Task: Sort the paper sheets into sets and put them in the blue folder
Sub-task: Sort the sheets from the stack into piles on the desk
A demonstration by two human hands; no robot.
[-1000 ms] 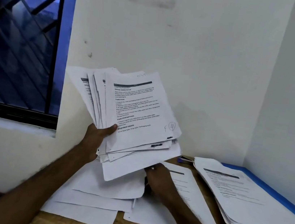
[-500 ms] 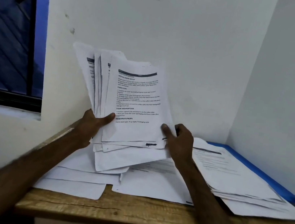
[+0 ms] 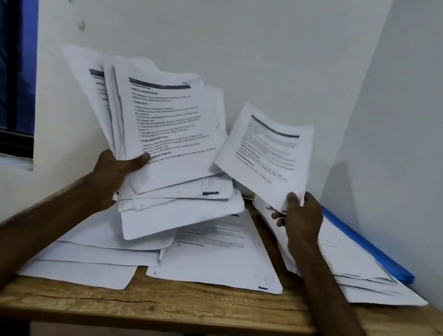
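My left hand [image 3: 110,178] grips a fanned stack of printed white paper sheets [image 3: 163,131], raised left of the blue folder [image 3: 368,245]. My right hand [image 3: 302,224] pinches one printed sheet [image 3: 267,154] in its fingers [image 3: 292,202] nearer that folder, which lies under another sheet pile [image 3: 344,259] on the wooden surface [image 3: 195,306].

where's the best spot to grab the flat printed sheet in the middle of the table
Take the middle sheet by its near right corner, coming from the front edge of the table. That corner lies bare; the far end is hidden behind the stack in the left hand. It lies flat on wood, so probably tease the corner up first, then pinch.
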